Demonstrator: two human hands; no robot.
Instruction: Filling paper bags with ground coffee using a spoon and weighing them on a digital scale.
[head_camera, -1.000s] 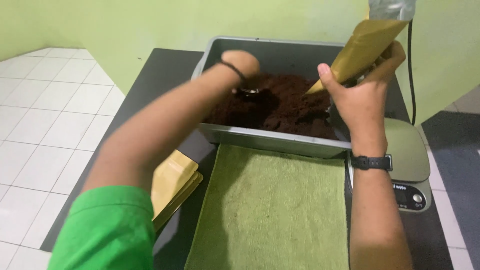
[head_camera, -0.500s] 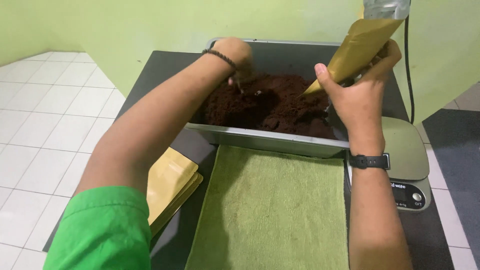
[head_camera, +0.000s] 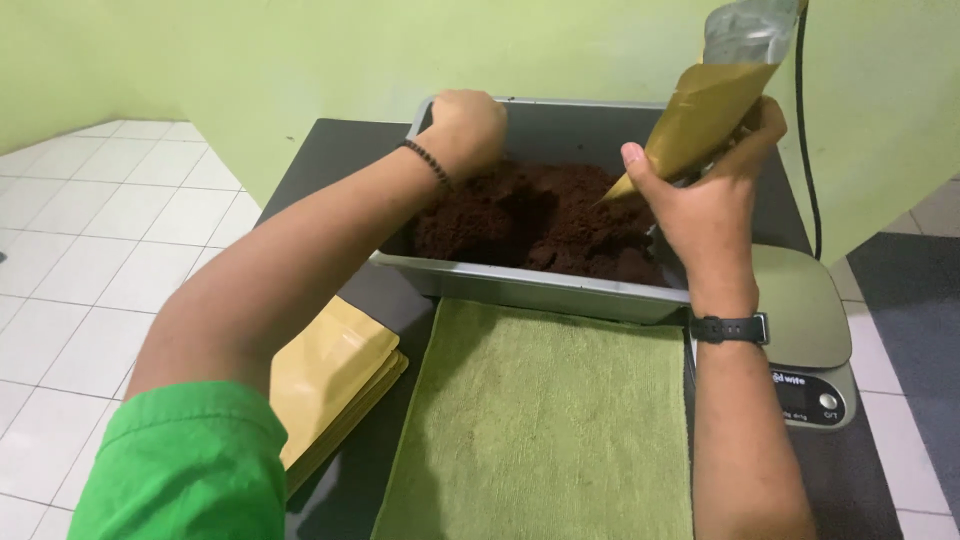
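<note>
**Hands over a tray of dark grounds**

The left hand (head_camera: 468, 128) reaches into the far left part of a grey metal tray (head_camera: 530, 288), fingers curled down into the dark brown grounds (head_camera: 545, 218) that fill it. Whether they close on anything is not visible, as the knuckles hide what lies beneath. A beaded bracelet sits at that wrist, and a green sleeve covers the upper arm.

The right hand (head_camera: 712, 200) grips a tan pouch (head_camera: 700, 115) with a silvery inside, thumb on one face and fingers wrapped round the other. The pouch is tilted, its lower corner pointing down just above the grounds at the tray's right side. A black watch is on that wrist.

A green towel (head_camera: 545, 420) lies before the tray. A stack of tan pouches (head_camera: 330, 375) rests to its left, and a digital scale (head_camera: 812, 340) stands to its right.
</note>
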